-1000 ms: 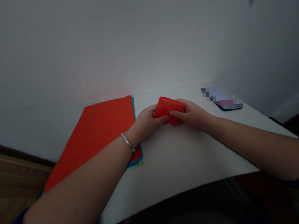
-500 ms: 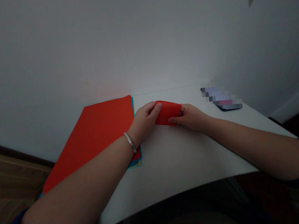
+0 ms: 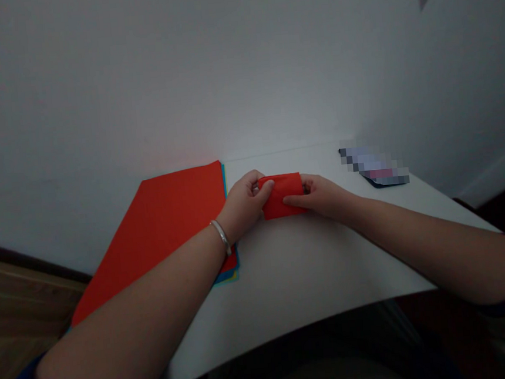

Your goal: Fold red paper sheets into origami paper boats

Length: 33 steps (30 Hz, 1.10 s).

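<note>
Clamped in fingers of left hand [image 3: 244, 205] and right hand [image 3: 320, 193]: one folded red paper [image 3: 286, 185]. Lying at left: sheet stack [image 3: 166, 217], red uppermost.

On the table [image 3: 307, 267], 1 paper stack [image 3: 167, 220] lies left and 1 blurred item [image 3: 374, 168] right of the folded paper [image 3: 286, 186].

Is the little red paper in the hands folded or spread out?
Folded: the little red paper makes a compact, straight-edged rectangle, much smaller than the large sheet on the left.
</note>
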Available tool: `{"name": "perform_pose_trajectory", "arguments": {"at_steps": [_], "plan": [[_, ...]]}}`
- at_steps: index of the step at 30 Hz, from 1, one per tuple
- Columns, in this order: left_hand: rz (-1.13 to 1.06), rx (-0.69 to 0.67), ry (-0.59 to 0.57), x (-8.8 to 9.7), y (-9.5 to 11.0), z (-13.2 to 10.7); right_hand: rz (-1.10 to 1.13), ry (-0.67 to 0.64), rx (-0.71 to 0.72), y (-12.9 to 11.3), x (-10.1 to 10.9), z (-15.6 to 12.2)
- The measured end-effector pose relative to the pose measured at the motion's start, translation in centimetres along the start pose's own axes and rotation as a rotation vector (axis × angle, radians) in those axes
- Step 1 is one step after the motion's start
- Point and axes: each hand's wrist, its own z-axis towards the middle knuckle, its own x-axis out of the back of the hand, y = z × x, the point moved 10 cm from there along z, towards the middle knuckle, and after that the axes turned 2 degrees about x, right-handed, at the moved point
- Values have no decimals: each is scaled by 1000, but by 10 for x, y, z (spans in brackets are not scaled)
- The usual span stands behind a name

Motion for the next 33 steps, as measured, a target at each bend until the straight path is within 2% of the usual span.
{"name": "perform_pose_trajectory", "arguments": {"at_steps": [4, 11, 16, 23, 33], "plan": [[58, -16, -62, -8, -1, -2, -41, 12, 1, 4, 4, 1], [199, -136, -131, -14, 12, -4, -78, -14, -11, 4, 2, 0], [246, -174, -158, -21, 15, -5, -197, 78, 55, -6, 8, 0], [364, -183, -151, -25, 10, -5, -109, 84, 56, -5, 7, 1], [319, -205, -152, -20, 17, -7, -100, 100, 45, -3, 14, 6]]}}
